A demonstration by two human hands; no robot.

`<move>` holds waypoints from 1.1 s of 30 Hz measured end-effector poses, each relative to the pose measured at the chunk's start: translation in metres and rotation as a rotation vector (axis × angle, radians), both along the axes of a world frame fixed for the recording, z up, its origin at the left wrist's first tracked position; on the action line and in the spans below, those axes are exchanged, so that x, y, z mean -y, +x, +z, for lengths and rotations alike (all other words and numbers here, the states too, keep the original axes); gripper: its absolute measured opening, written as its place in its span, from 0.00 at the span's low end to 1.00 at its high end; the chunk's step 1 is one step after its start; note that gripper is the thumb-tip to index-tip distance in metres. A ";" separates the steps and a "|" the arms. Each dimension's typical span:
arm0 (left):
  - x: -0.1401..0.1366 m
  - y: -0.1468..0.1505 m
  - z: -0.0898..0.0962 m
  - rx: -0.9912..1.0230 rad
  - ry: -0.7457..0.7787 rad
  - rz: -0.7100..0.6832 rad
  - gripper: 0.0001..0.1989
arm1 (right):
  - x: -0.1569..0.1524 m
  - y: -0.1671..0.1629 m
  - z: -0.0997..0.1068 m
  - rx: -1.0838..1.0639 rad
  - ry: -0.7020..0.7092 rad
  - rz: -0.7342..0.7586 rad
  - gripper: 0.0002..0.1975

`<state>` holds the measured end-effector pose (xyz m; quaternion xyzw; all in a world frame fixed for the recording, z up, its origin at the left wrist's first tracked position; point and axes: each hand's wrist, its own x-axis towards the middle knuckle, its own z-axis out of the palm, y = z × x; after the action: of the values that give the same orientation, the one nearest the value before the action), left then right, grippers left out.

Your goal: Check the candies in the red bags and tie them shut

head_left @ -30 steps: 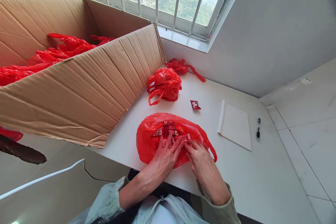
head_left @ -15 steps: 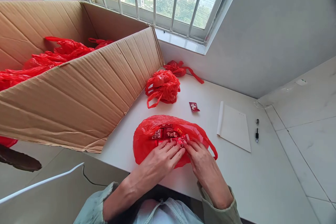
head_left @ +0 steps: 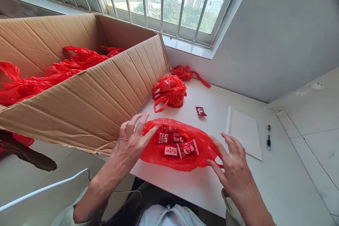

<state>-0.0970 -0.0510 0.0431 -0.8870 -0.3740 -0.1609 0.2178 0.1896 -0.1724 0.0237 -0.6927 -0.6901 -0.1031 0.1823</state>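
On the white table lies a red plastic bag (head_left: 203, 137), its mouth spread wide. Inside it are several small red wrapped packets (head_left: 171, 151) with printed characters, lying flat. At the bag's left end is my left hand (head_left: 132, 136), fingers apart, with the thumb at the bag's edge. My right hand (head_left: 230, 159) is at the opposite end near the bag's handle, fingers spread and curved. Whether the fingertips touch the plastic there is hard to make out. A single dark red packet (head_left: 200, 111) lies on the table beyond the bag.
A large cardboard box (head_left: 127, 74) holding red plastic bags (head_left: 76, 61) stands at the left. Crumpled red bags (head_left: 171, 91) lie beside it. To the right are a white notepad (head_left: 245, 134) and a black pen (head_left: 269, 143). A barred window (head_left: 174, 3) is behind.
Both hands have come off the packets and moved apart, left hand to the bag's left end, right hand to its right end. The packets now show uncovered. The camera view has shifted slightly.
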 end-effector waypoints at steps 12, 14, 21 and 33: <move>-0.014 -0.036 0.032 0.560 -0.571 -0.252 0.09 | -0.007 0.019 0.042 -0.915 -0.202 -0.070 0.13; -0.019 -0.034 0.034 0.796 -0.724 -0.313 0.07 | -0.012 0.016 0.049 -1.183 -0.111 -0.056 0.11; -0.010 -0.021 0.046 0.779 -0.798 -0.116 0.23 | -0.020 -0.006 0.066 -1.621 0.118 0.090 0.05; 0.007 -0.022 0.053 0.027 -0.102 -0.219 0.21 | -0.011 -0.015 0.077 -1.463 0.021 0.163 0.05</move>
<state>-0.1192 -0.0575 0.0964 -0.9302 -0.2856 -0.1765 0.1484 0.1749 -0.1617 0.1011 -0.5291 -0.4402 0.3929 0.6099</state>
